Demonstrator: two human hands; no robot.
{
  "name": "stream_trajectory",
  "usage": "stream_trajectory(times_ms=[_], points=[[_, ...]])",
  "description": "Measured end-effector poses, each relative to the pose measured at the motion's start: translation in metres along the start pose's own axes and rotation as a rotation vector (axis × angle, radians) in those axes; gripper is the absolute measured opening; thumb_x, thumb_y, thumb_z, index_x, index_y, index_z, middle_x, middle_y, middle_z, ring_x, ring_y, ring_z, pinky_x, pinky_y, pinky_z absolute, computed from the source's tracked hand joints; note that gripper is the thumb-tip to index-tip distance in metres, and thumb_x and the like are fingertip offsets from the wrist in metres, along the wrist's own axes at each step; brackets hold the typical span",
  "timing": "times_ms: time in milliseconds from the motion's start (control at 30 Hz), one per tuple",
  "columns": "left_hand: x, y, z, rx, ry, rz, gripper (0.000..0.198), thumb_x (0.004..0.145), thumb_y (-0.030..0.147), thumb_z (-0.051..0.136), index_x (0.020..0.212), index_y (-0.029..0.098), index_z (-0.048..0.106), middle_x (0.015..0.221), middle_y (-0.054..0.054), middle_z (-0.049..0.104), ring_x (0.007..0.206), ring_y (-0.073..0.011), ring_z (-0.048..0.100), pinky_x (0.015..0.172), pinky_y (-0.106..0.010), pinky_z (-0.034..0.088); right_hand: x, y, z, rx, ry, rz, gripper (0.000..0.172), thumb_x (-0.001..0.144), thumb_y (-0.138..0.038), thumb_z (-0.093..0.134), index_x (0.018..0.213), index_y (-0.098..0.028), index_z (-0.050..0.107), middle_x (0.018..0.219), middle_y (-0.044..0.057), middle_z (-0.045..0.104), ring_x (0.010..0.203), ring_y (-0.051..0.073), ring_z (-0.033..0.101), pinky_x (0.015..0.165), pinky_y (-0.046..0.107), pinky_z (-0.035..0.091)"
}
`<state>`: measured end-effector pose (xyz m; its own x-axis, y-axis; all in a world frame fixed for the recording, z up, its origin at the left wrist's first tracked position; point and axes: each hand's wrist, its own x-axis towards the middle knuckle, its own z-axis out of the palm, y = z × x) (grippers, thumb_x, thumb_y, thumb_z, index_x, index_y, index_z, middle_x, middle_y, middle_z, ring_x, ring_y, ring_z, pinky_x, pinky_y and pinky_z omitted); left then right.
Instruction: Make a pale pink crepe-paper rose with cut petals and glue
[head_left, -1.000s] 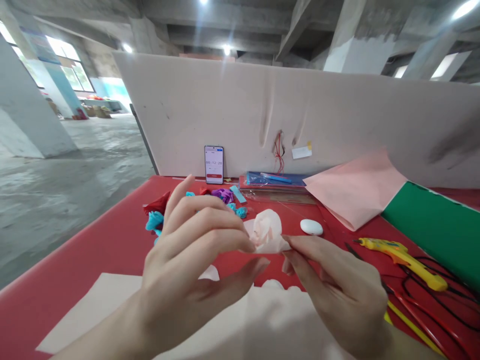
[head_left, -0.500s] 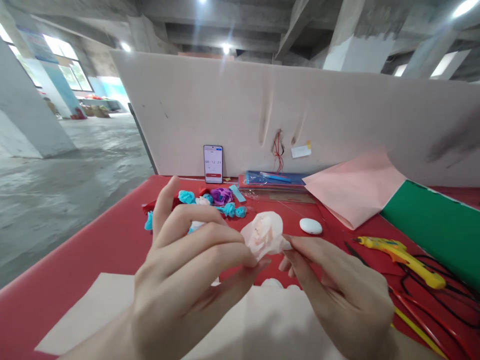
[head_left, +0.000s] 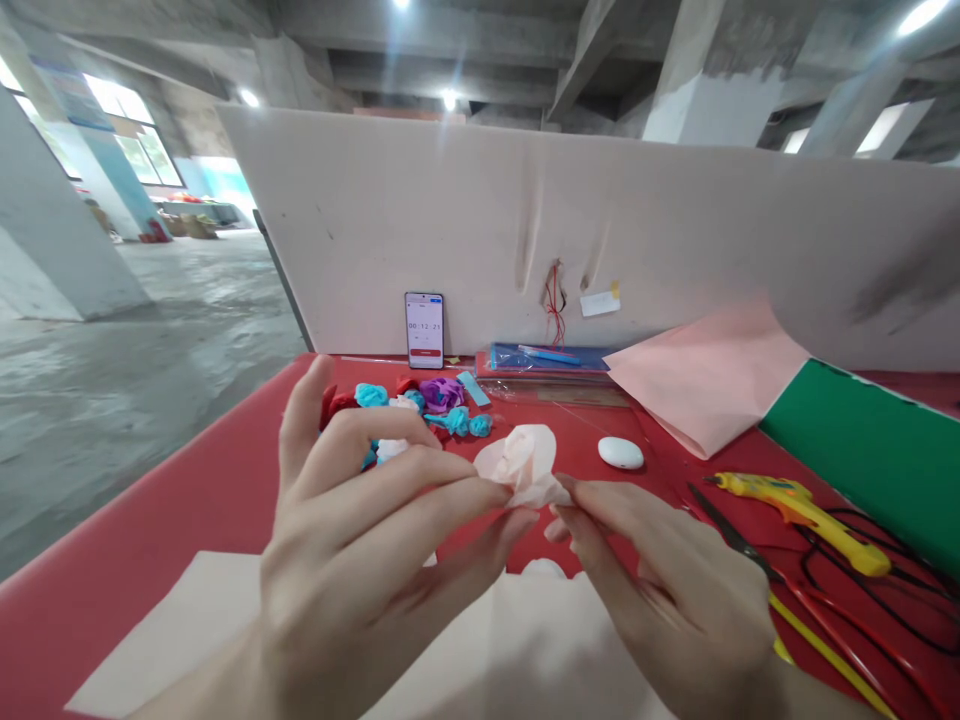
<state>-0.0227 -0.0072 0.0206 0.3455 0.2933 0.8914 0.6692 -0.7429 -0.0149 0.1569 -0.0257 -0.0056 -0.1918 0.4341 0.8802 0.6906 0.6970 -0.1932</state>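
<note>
The right hand (head_left: 675, 575) is pinching the narrow right end of the paper flower (head_left: 531, 455); the left hand (head_left: 349, 545) is touching its lower-left edge, finger grip unclear.

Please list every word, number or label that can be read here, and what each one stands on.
"00:12:21": on the screen of the upright phone.
Too small to read: the phone's other screen text, including any on its red button.
Too blurred to read: any writing on the white label.
</note>
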Motion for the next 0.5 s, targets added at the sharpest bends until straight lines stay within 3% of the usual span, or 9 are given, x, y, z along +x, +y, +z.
stream_trajectory(times_ms=[267, 500], points=[[0.003, 0.001, 0.0, -0.028, -0.022, 0.02, 0.013, 0.069, 0.017, 0.071, 0.066, 0.026, 0.062, 0.056, 0.008, 0.063, 0.067, -0.0149, 0.053, 0.11, -0.041, 0.022, -0.006, -0.003, 0.004, 0.012, -0.034, -0.022, 0.012, 0.084, -0.007, 0.054, 0.092, -0.015, 0.056, 0.079, 0.001, 0.071, 0.065, 0.01, 0.066, 0.056, 0.022, 0.045], [-0.001, 0.013, 0.001, 0.073, 0.07, -0.042, 0.013, 0.073, 0.018, 0.068, 0.067, 0.028, 0.061, 0.056, 0.011, 0.065, 0.066, -0.0138, 0.05, 0.11, -0.048, 0.023, -0.008, -0.003, 0.003, -0.045, -0.041, -0.09, 0.01, 0.085, -0.008, 0.055, 0.092, -0.013, 0.055, 0.074, 0.001, 0.071, 0.062, 0.011, 0.065, 0.057, 0.024, 0.044]])
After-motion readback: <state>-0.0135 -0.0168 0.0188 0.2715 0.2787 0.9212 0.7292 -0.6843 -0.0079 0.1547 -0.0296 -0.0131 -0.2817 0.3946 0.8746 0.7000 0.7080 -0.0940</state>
